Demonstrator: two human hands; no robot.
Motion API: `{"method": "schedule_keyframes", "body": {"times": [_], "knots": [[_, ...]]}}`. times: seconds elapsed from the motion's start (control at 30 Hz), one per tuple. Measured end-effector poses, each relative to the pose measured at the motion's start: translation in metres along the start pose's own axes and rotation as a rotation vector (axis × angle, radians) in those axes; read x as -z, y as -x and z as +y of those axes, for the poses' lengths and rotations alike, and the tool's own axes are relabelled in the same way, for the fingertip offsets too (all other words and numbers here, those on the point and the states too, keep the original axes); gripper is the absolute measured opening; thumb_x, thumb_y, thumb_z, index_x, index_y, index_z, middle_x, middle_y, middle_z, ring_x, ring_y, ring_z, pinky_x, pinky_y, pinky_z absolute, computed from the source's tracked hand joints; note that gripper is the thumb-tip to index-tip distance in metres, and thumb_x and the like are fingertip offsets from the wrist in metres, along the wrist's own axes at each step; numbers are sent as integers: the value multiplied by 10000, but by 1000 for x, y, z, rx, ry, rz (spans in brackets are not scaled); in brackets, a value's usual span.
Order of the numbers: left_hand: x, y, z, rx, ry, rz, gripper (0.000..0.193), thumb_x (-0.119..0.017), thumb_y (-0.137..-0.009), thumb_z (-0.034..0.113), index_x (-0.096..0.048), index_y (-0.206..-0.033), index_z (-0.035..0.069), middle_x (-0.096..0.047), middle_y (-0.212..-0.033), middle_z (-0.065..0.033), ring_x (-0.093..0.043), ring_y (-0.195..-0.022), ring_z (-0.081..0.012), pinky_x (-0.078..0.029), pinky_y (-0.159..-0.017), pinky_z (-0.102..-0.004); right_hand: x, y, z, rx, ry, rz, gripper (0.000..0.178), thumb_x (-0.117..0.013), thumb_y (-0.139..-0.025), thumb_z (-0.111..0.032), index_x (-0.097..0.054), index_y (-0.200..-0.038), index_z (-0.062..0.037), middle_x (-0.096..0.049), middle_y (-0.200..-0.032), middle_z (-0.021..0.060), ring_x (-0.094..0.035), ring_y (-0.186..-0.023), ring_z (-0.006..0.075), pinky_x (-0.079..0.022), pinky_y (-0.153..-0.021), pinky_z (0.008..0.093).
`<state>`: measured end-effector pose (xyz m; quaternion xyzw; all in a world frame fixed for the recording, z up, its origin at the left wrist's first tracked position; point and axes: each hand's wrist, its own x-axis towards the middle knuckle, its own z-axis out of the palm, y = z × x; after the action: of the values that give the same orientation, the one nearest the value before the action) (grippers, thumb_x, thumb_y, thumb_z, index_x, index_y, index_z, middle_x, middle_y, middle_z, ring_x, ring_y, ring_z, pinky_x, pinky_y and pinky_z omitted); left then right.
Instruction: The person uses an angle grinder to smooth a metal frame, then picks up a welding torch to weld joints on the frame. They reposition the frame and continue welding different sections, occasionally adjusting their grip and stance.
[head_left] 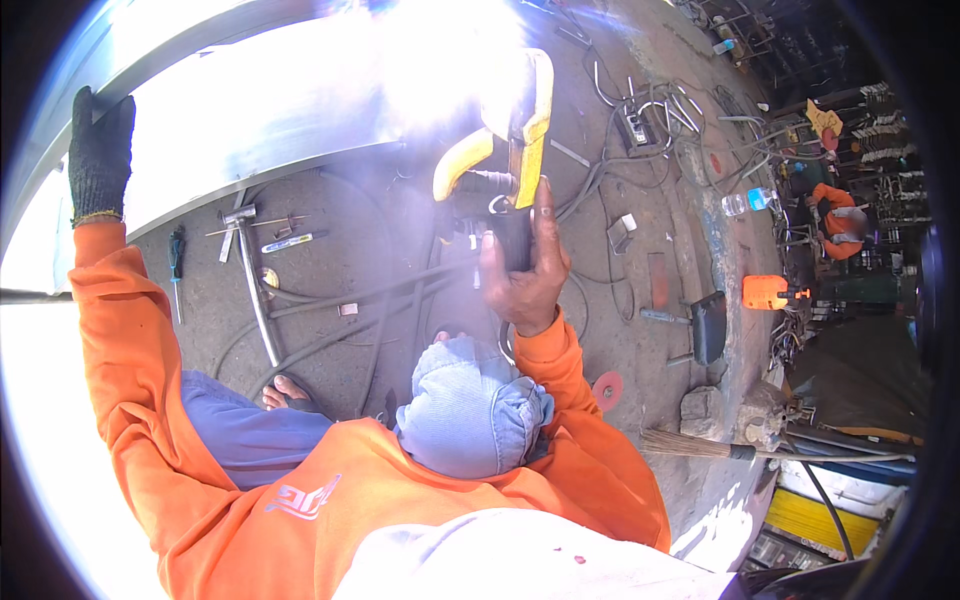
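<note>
My left hand (101, 160), in a black knit glove, rests with straight fingers against a grey metal frame (150, 75) beside a pale panel (250, 130). Bare, my right hand (528, 275) grips the black handle of a yellow electrode holder (532, 165), its index finger and thumb on opposite sides. A spring shows between the holder's yellow arms. White glare beyond the holder hides its tip and the part of the panel there. My blue-clad knee (465, 405) stands just below the right hand.
A hammer (255, 290), a screwdriver (176, 270) and cables (390, 295) lie on the floor. To the right are a red disc (607, 390), a broom (690, 444), an orange case-like object (765, 292) and a bottle (735, 205). Another person (838, 222) in orange is farther off.
</note>
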<state>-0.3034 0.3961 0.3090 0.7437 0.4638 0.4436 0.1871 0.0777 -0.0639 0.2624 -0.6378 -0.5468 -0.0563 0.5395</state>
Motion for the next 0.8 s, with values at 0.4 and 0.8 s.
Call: {"method": "schedule_keyframes", "body": {"times": [0.4, 0.8], "knots": [[0, 9, 13, -224, -266, 46, 501, -716, -989, 236, -479, -1383, 37, -751, -910, -79, -666, -695, -172, -557, -707, -309, -3, 1, 6, 75, 19, 45, 753, -673, -826, -33, -382, -1492, 167, -635, -1238, 335, -722, -1044, 347, -584, -867, 376], [2, 14, 20, -398, -566, 83, 310, -674, -1004, 189, -615, -1277, 55, -761, -973, -70, -715, -858, -201, -523, -970, -334, 0, 0, 4, 32, -7, 16, 734, -680, -833, -41, -397, -1471, 184, -592, -1317, 371, -689, -1146, 401, -574, -921, 400]]}}
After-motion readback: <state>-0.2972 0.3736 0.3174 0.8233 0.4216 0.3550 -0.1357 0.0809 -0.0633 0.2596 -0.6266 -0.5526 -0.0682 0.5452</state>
